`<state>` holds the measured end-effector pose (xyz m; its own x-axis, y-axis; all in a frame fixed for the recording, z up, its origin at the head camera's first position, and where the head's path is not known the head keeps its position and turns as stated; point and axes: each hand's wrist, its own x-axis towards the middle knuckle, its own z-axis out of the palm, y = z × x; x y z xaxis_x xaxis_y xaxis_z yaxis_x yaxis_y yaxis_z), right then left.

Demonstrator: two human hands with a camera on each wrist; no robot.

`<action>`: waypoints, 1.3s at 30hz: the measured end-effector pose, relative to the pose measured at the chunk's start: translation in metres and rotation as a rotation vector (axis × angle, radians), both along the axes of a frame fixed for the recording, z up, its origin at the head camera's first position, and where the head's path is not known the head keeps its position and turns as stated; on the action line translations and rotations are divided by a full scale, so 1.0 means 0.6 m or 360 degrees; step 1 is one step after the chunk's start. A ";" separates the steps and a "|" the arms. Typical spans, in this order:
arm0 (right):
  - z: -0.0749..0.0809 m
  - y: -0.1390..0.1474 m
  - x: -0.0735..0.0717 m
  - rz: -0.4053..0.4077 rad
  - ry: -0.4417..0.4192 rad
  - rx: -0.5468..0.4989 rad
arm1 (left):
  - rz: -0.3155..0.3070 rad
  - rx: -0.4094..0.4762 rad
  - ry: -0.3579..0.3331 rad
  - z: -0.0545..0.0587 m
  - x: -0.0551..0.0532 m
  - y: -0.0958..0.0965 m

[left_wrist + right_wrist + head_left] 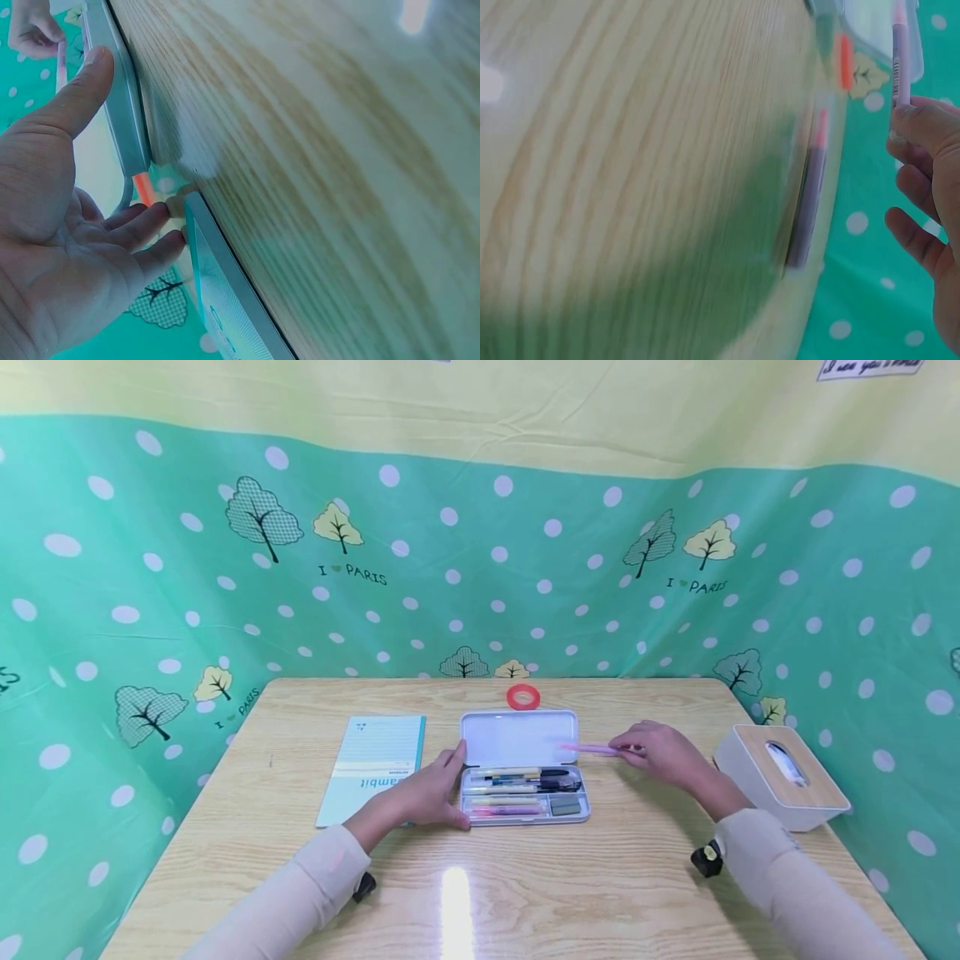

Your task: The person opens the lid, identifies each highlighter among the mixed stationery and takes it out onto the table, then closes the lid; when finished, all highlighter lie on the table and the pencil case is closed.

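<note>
On the left of the pale wood-grain worktop (pixel 525 893) lies a light green notebook with a teal spine (pixel 373 763), flat and closed, and just beside its right edge rests the left hand (pixel 426 793), fingers straight and relaxed, grasping nothing, its fingertips and thumb touching the left end of the open white plastic pencil case (pixel 522 767). That case sits at the middle of the worktop, lid folded back flat, its tray filled with pens, markers and a dark eraser lying side by side. Behind the lid lies a small red roll of tape (pixel 522 697). Right of the case, the right hand (pixel 660 753) pinches a slim pink pen (pixel 589 747), held level above the lid's right end. Near the right edge stands a white tissue box with a wooden top (pixel 780 774)
</note>
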<state>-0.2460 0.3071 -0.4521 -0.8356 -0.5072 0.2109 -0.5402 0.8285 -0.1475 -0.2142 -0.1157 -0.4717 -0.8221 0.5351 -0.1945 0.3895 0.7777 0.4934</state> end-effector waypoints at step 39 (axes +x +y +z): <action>-0.056 0.103 -0.006 -0.0246 -0.0163 0.0065 | 0.0025 -0.0026 -0.0009 0.000 0.000 0.002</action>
<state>-0.2498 0.3689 -0.4857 -0.9203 -0.3774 0.1028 -0.3897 0.9070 -0.1598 -0.2141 -0.1144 -0.4717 -0.8291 0.5191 -0.2077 0.3746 0.7915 0.4829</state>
